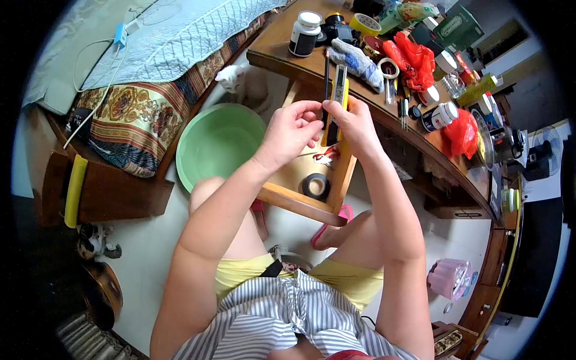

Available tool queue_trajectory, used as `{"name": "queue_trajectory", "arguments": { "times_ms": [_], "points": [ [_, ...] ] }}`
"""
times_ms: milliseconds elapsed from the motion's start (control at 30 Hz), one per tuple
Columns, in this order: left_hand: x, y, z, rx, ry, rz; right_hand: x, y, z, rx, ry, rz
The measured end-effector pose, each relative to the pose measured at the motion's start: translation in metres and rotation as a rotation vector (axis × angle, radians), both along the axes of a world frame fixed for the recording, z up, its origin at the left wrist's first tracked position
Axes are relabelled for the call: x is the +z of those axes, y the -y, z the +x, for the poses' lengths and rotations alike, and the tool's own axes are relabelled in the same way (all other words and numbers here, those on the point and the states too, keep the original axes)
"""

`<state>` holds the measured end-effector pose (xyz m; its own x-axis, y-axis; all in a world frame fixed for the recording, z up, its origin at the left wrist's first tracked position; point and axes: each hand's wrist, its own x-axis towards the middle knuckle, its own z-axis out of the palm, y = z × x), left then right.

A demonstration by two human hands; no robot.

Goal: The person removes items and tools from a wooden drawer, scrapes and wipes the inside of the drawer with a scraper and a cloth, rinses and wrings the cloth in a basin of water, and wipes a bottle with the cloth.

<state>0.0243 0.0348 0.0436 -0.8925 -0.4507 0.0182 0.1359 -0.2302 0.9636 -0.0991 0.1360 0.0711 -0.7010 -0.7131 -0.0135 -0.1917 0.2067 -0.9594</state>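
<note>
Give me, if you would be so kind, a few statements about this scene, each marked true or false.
1. The right hand holds a yellow-and-black tool. True.
2. The roll of black tape lies on the bed. False: the black tape lies in the open drawer.
3. A white cat is near the green basin. True.
4. The crumpled red bag nearest the gloves is inside the basin. False: that red bag lies on the desk.
5. A white-capped bottle stands on the desk. True.
6. The person's shorts are black. False: the shorts are yellow.
</note>
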Motion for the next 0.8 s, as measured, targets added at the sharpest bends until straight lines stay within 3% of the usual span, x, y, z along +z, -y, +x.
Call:
{"name": "queue_trajectory", "arguments": {
  "times_ms": [267,367,533,667,800],
  "points": [
    [-0.006,0.008,-0.007,0.113,0.026,-0.149,-0.006,0.013,-0.001,0.074,0.047,-0.066],
    [-0.013,0.007,-0.009,0.195,-0.047,-0.288,0.008,0.014,-0.008,0.059,0.017,0.079],
    [-0.001,0.007,-0.001,0.508,-0.203,-0.448,0.025,0.027,-0.04,-0.111,-0.901,0.472],
    [-0.006,0.023,-0.001,0.551,-0.166,-0.416,0.017,0.04,-0.058,-0.06,-1.163,0.431],
    [-0.004,0.033,-0.002,0.539,-0.093,-0.333,0.0,0.047,-0.089,-0.177,-1.224,0.282]
  ]
}}
